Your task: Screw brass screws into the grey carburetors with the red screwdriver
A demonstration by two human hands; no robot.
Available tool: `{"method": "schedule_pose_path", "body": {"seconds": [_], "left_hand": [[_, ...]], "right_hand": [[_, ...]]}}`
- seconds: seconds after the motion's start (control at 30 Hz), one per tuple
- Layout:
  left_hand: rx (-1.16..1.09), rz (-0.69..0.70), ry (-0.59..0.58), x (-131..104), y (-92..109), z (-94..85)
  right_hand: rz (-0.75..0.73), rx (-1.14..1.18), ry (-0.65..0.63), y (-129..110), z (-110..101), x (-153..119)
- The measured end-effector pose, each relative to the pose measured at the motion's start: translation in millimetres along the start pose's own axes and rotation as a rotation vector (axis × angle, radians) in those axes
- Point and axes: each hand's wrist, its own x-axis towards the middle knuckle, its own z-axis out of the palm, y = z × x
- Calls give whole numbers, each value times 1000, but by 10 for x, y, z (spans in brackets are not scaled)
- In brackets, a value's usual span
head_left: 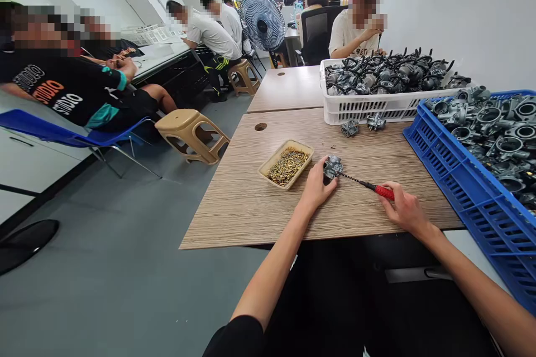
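Observation:
My left hand (317,185) grips a small grey metal carburetor-like part (333,167) on the wooden table (234,189). In my right hand (404,206) is a screwdriver with a red handle (384,192) and a dark shaft. Its shaft points left, and the tip meets the near side of the metal part; the exact contact point is too small to make out. Left of my left hand stands a shallow tub (268,174) of brass-coloured screws. A couple of tiny loose pieces (333,147) lie beyond the metal part.
A white basket (372,109) of metal parts with black hoses stands at the back, two similar parts (349,128) before it. A blue crate (456,173) of metal parts is at the right. Across the table sits a person (355,30); others sit at the left.

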Motion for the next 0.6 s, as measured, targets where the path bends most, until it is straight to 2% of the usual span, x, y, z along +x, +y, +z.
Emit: {"method": "schedule_pose_path", "body": {"seconds": [0.6], "left_hand": [[2, -2, 9, 1, 8, 2]], "right_hand": [[-30, -28, -9, 13, -5, 11]]}}
